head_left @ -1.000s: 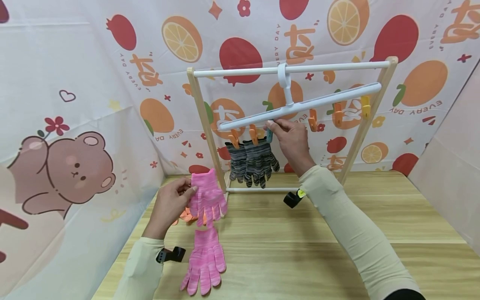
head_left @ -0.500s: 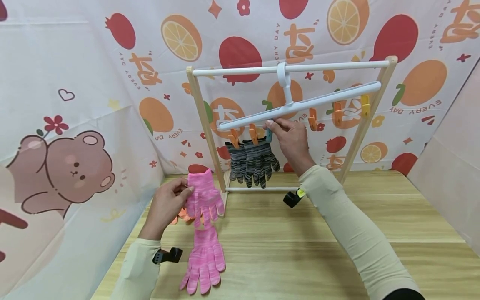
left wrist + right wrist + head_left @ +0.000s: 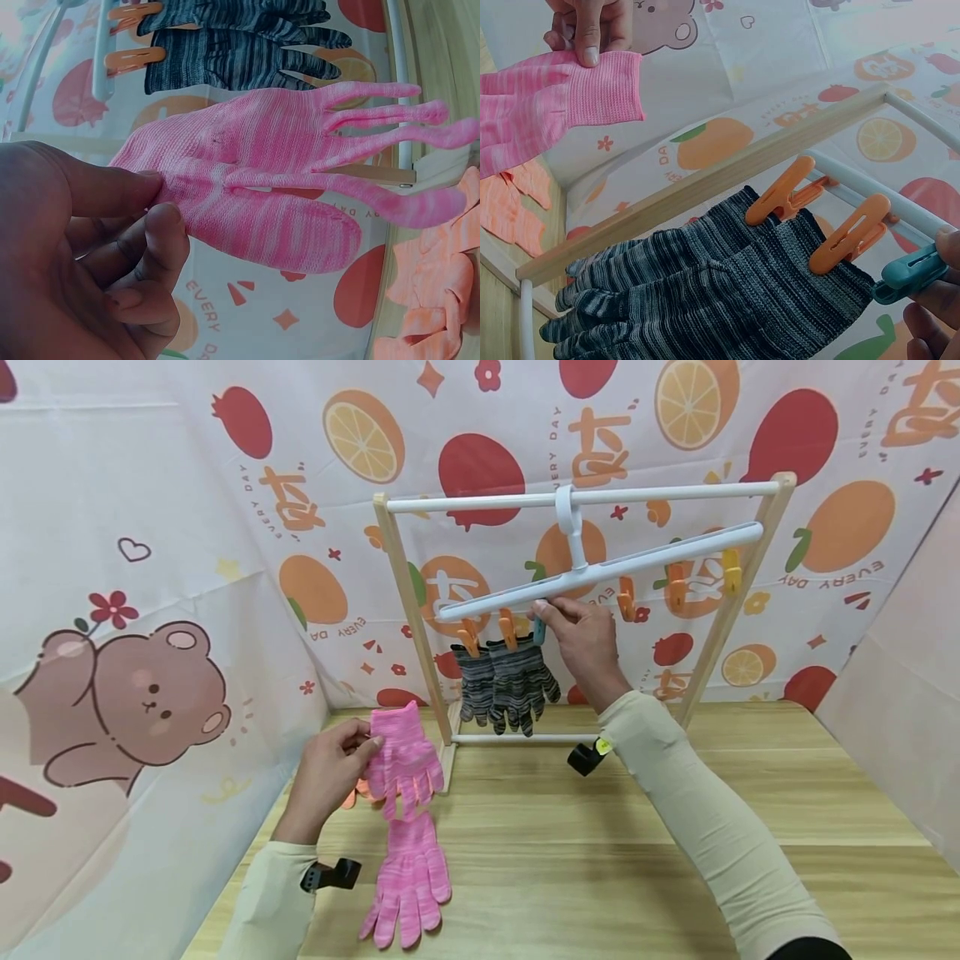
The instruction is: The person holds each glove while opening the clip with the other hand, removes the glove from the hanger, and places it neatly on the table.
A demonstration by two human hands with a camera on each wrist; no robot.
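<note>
My left hand (image 3: 326, 772) pinches a pink knit glove (image 3: 405, 752) near its cuff, between thumb and fingers, and the glove's fingers dangle down. A second pink glove (image 3: 412, 881) lies flat on the table below it. Up at the white hanger (image 3: 660, 554), my right hand (image 3: 588, 643) pinches a teal clip (image 3: 911, 274) under the bar. Just left of that clip, two grey-and-black striped gloves (image 3: 517, 685) hang by their cuffs from orange clips (image 3: 851, 236). The hanger tilts, its left end lower.
A wooden rack with a white top rail (image 3: 480, 504) carries the hanger. More orange clips (image 3: 626, 600) and a yellow clip (image 3: 731, 572) hang on the bar's right half. Orange gloves (image 3: 514, 210) lie on the wooden table (image 3: 600, 860), behind the held pink glove. Printed cloth (image 3: 247, 552) backs the table.
My left hand has drifted slightly left and down with the pink glove. My right hand stays at the teal clip.
</note>
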